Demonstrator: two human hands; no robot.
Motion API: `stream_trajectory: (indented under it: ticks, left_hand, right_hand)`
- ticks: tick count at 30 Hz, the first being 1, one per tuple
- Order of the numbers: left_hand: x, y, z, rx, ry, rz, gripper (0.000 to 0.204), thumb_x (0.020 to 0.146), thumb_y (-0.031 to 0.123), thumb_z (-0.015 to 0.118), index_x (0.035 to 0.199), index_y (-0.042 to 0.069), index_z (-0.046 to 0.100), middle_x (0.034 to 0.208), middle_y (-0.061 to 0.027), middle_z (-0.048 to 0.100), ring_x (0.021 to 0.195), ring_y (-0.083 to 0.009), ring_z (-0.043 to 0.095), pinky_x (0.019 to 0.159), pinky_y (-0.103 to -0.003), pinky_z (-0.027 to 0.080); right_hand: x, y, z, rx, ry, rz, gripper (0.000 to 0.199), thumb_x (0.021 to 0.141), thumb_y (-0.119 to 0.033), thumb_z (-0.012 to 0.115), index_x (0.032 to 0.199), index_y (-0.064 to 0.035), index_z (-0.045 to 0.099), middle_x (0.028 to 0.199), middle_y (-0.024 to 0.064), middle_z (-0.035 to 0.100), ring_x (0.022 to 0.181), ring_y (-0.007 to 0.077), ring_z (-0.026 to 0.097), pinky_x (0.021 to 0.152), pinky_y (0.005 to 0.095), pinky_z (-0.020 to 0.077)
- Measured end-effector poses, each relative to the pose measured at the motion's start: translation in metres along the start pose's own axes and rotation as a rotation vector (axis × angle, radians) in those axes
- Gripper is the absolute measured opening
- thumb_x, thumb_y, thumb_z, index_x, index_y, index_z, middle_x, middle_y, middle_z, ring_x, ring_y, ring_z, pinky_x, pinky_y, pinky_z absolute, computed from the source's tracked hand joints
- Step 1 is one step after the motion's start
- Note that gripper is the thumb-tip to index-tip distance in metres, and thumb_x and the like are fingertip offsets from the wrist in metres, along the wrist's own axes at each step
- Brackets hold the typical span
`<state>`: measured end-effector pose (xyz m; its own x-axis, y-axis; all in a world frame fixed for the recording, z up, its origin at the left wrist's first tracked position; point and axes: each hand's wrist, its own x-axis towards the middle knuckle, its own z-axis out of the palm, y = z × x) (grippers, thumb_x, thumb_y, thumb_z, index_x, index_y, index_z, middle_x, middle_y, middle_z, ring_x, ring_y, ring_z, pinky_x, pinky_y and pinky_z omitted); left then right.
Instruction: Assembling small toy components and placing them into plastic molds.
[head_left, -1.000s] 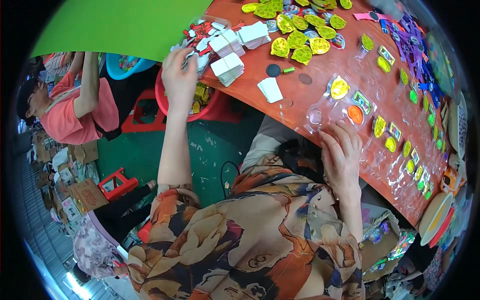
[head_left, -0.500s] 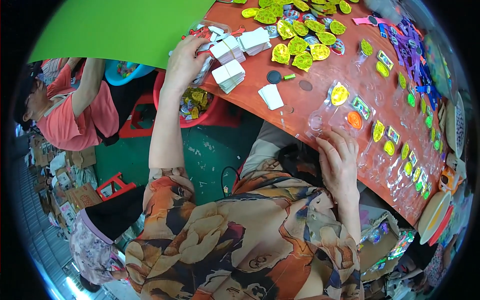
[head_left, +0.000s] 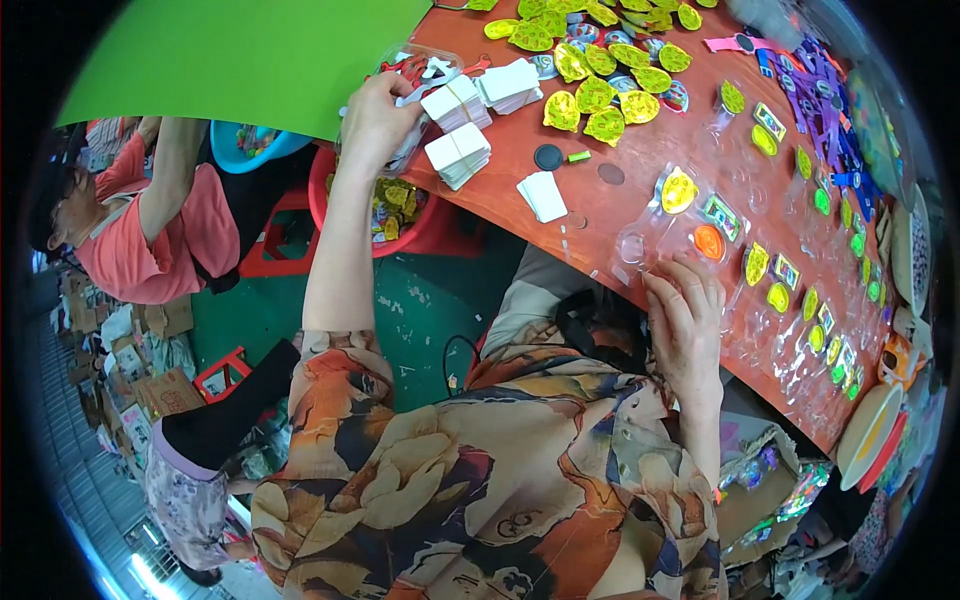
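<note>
At the table's left edge my left hand reaches into a clear plastic box of red and white pieces. Its fingers are curled down and pinched together; whatever they hold is hidden. My right hand rests at the near edge of a clear plastic blister tray, fingers loosely bent and slightly apart, with nothing visible in them. The tray carries a yellow patterned piece, a small framed picture piece and an orange round piece; its left round hollow holds nothing visible.
Banded stacks of white cards stand beside the box, with loose cards nearer. Yellow leaf-shaped pieces lie in a heap behind. More filled trays run along the right, near purple straps. A red basin sits below; a co-worker is at left.
My left hand has shifted slightly right within the box, and more red and white pieces show behind it. My right hand has moved slightly right along the tray's edge.
</note>
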<state>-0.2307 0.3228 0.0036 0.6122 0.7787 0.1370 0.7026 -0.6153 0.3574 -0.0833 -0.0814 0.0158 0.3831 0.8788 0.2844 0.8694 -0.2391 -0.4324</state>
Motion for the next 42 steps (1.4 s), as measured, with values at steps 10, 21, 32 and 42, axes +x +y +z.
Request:
stream_trajectory:
  ticks: [10, 21, 32, 42]
  left_hand:
    - [-0.001, -0.024, 0.000, -0.800, 0.080, -0.236, 0.019, 0.077, 0.001, 0.079, 0.090, -0.001, 0.065, 0.077, -0.0032, 0.066, 0.065, -0.0077, 0.060, 0.057, -0.022, 0.046]
    - [-0.011, -0.020, -0.027, -1.060, 0.269, -0.407, 0.027, 0.078, 0.000, 0.080, 0.097, 0.001, 0.061, 0.084, -0.0075, 0.070, 0.066, -0.0111, 0.065, 0.049, -0.022, 0.044]
    - [-0.042, 0.069, -0.029, -1.704, -0.001, -0.426, 0.020, 0.087, 0.002, 0.071, 0.104, 0.006, 0.060, 0.095, -0.0052, 0.070, 0.078, -0.0142, 0.070, 0.053, -0.023, 0.052]
    - [-0.097, 0.209, 0.037, -1.800, -0.651, -0.369, 0.029, 0.085, 0.001, 0.075, 0.108, 0.003, 0.058, 0.092, -0.0053, 0.068, 0.073, -0.0112, 0.065, 0.060, -0.024, 0.052]
  right_hand:
    - [0.001, 0.003, -0.001, 0.009, -0.008, 0.018, 0.030, 0.079, -0.001, 0.071, 0.108, -0.0067, 0.066, 0.115, 0.0102, 0.063, 0.115, 0.0304, 0.058, 0.097, 0.0451, 0.0433]
    - [0.006, 0.006, -0.003, -0.025, 0.007, 0.010, 0.029, 0.080, -0.002, 0.072, 0.108, -0.0068, 0.067, 0.114, 0.0092, 0.063, 0.114, 0.0293, 0.058, 0.096, 0.0437, 0.0429]
    - [0.029, -0.010, -0.022, 0.354, 0.053, 0.095, 0.020, 0.090, 0.001, 0.064, 0.110, -0.0006, 0.066, 0.108, 0.0131, 0.067, 0.102, 0.0276, 0.064, 0.092, 0.0364, 0.0478]
    - [0.055, 0.011, -0.023, 0.908, 0.247, 0.583, 0.025, 0.092, -0.013, 0.071, 0.109, 0.0015, 0.060, 0.085, 0.0019, 0.063, 0.072, 0.0069, 0.058, 0.062, 0.0221, 0.0485]
